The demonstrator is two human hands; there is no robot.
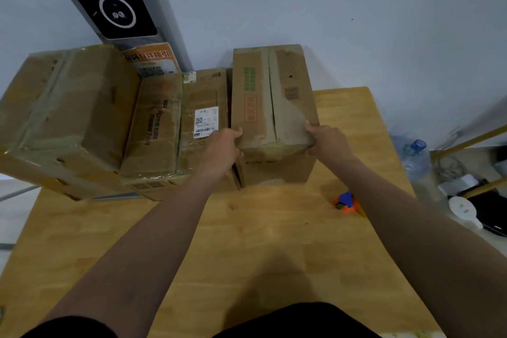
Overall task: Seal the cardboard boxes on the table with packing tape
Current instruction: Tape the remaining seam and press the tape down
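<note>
A tall cardboard box [271, 96] stands at the far middle of the wooden table [260, 241], its top flaps closed with a seam down the centre. My left hand [223, 145] grips its near left top corner, thumb on the top. At the near right top corner my right hand [326, 143] grips the box the same way. A blue and orange tape dispenser [346, 201] lies on the table near my right forearm. Left of the held box sit a box with a white shipping label [204, 121], a taped box [155, 126] and a large taped box [63, 115].
A dark screen panel [115, 5] leans on the wall behind the boxes. Right of the table, on the floor, stand a water bottle with a blue cap [415, 158], a yellow metal frame [472, 143] and some white and black items [466, 211].
</note>
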